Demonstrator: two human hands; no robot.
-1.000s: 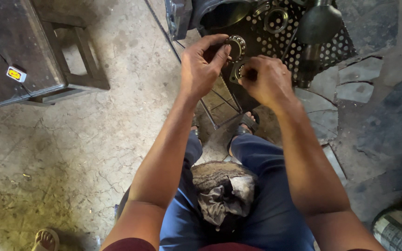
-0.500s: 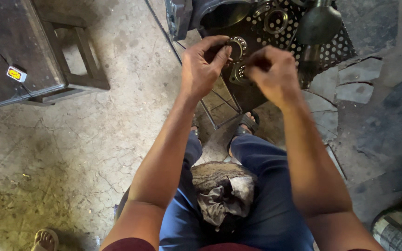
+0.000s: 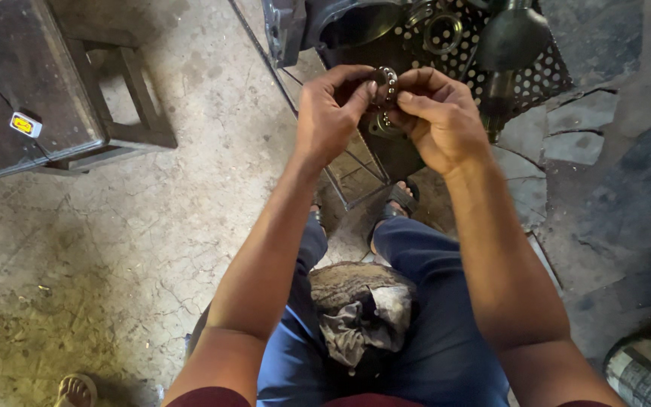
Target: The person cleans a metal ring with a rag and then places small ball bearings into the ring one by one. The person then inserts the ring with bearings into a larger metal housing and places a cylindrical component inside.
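Observation:
My left hand and my right hand meet in front of me and pinch a small ball bearing ring between thumbs and fingertips. Its shiny steel balls show at the top between my fingers; the lower part is hidden behind my hands. A dirty grey rag lies bunched in my lap on my blue trousers.
Ahead sits a perforated metal tray holding a dark housing, a round bearing and a dark funnel-shaped part. A wooden stool stands at the left on the cracked concrete floor. A banded cylinder lies at lower right.
Both hands have lifted the bearing a little and drawn closer together; the right hand's fingers have turned onto the ring's top edge.

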